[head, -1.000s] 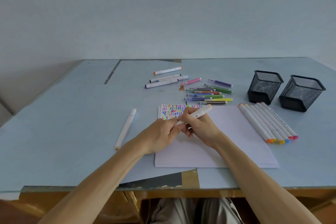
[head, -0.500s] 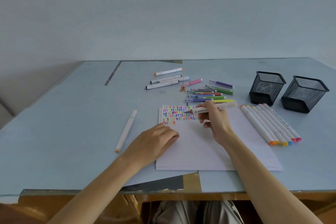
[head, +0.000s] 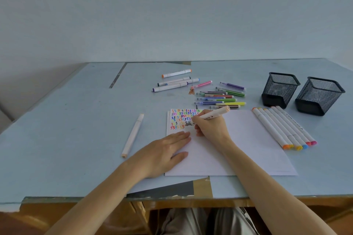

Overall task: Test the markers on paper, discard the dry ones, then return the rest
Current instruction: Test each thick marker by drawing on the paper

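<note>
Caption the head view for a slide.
Right hand tests a marker on paper while left hand presses it flat.

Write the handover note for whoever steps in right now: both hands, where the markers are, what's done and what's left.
Right hand grips a white marker, uncapped tip on the paper beside the block of coloured squiggles.
Left hand lies flat on the paper's near-left corner, holding it down.
Row of fat white markers lies right of the paper; thin coloured pens and four more white markers lie behind it; a lone marker lies to the left.
Both mesh cups look empty.
Done: many test squiggles.
Left: finish this test, test any others, discard dry ones, return the rest.
</note>
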